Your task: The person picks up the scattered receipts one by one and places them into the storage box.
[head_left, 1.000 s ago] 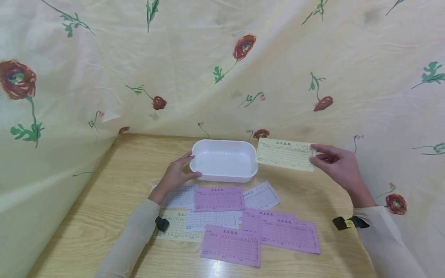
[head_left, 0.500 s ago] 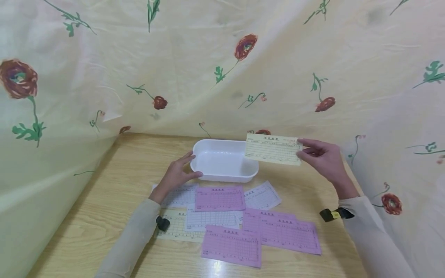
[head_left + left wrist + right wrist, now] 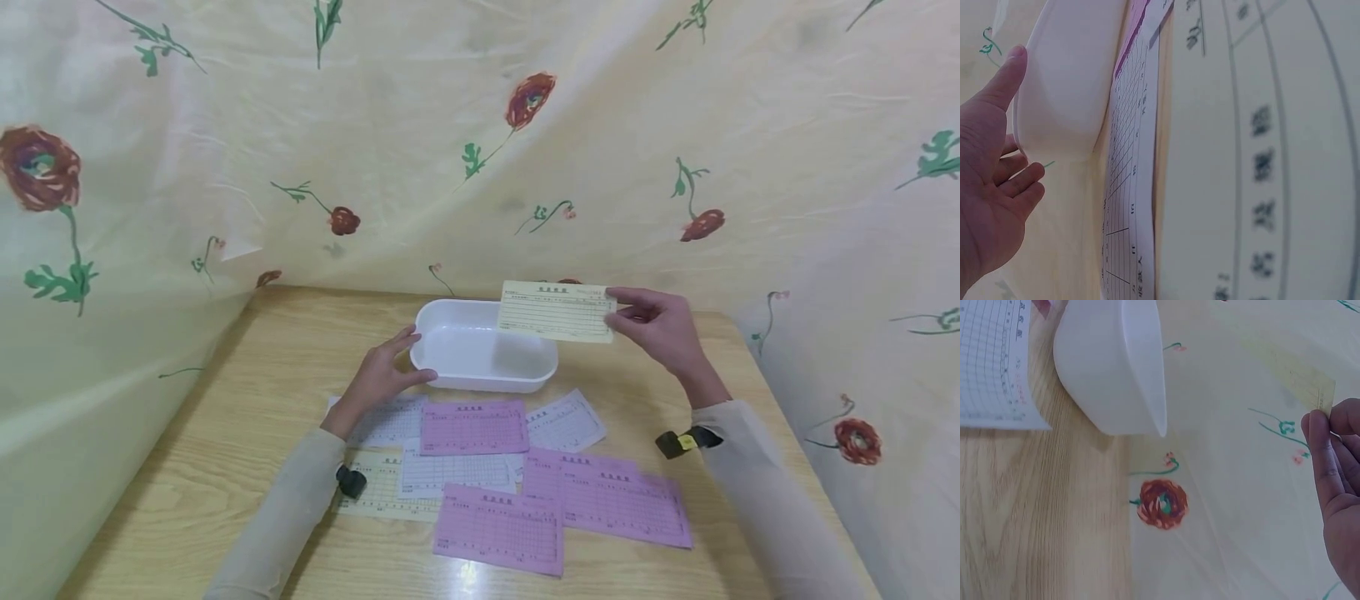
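Note:
A white plastic tray (image 3: 480, 385) stands at the back of the table with nothing seen inside it. At its left end my left hand (image 3: 381, 372) holds the rim, thumb at the near edge and fingers at the side; the left wrist view shows the thumb (image 3: 1009, 78) against the wall. Between thumb and fingers, my right hand (image 3: 658, 327) pinches the right end of a pale yellow receipt slip (image 3: 555, 312). That slip hangs above the tray's right half and covers its far right corner. In the right wrist view, the slip (image 3: 1310, 387) is seen nearly edge-on.
Several printed slips lie overlapping before the tray: pink ones (image 3: 498, 529), white ones (image 3: 566, 421) and a yellow one (image 3: 375, 500) partly under my left wrist. Flowered cloth (image 3: 420, 150) hangs behind the wooden table (image 3: 202, 467) and along both sides.
My right hand has carried the yellow slip leftward and slightly up, from right of the tray to above its right half. My left hand and the slips on the table have stayed put.

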Action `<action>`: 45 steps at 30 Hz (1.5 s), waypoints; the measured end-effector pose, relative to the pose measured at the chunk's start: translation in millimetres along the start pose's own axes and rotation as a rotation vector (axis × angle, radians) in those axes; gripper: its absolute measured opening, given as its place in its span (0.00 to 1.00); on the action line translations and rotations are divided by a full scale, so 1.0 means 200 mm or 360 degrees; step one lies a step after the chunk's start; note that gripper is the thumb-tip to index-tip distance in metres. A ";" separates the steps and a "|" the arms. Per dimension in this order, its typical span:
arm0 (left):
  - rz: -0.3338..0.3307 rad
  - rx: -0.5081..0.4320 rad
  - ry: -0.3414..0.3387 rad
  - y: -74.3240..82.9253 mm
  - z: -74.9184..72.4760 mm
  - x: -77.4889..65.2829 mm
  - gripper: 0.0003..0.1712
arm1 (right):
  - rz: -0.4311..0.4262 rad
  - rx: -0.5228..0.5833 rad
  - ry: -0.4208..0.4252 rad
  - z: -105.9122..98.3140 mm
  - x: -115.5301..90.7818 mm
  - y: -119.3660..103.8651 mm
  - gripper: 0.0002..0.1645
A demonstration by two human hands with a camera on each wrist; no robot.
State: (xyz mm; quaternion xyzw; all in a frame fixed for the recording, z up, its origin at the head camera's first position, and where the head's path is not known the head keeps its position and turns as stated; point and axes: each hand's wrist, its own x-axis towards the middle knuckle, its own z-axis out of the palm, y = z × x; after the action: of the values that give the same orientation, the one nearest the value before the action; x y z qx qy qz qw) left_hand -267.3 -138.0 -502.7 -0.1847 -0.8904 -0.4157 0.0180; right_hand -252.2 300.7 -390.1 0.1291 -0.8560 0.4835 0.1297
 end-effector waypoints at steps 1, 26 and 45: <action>0.0000 0.0002 -0.0001 0.00 0.00 0.00 0.53 | -0.0004 0.0015 -0.0002 0.01 0.01 0.00 0.24; 0.0021 -0.0014 -0.0002 -0.02 0.00 -0.01 0.53 | 0.0055 0.0228 -0.0136 0.37 0.11 0.04 0.23; 0.0025 -0.0020 0.0023 -0.02 0.00 0.00 0.52 | 0.0118 0.0043 -0.0335 0.58 0.17 0.07 0.23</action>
State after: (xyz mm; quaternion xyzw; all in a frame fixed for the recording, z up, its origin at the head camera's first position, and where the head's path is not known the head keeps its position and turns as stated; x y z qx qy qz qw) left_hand -268.1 -140.7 -506.4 -0.1888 -0.8861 -0.4225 0.0266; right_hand -299.4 204.3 -446.7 0.1492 -0.8624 0.4833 0.0193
